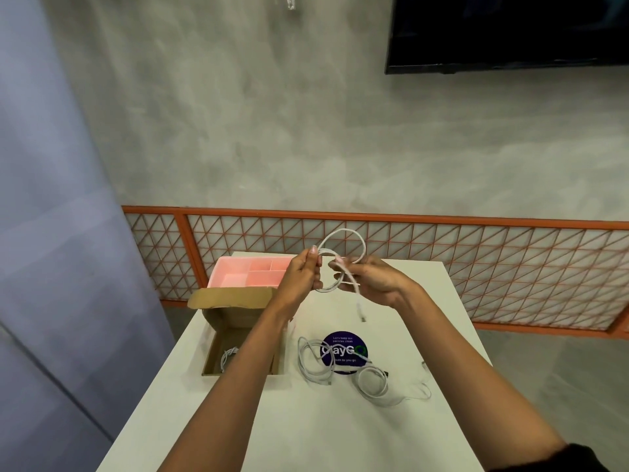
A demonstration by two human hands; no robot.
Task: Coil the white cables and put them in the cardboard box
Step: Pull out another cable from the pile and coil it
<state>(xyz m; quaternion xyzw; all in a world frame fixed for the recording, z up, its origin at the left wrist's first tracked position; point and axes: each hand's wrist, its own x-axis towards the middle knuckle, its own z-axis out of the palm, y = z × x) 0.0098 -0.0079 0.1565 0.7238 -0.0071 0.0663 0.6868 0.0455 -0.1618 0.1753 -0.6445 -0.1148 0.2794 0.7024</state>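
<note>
Head view: both hands raised at twelve o'clock, left hand (304, 272) pinching the white cable (343, 245) loops so they hold shape, right hand (369, 282) gripping its tail to wrap. Cardboard box (238, 321) waits open at nine o'clock on the counter (306, 430), loose cables (340, 367) at three.

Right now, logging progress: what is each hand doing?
Left hand: closed on the cable coil.
Right hand: closed on the same cable, pinching its loose end.
</note>
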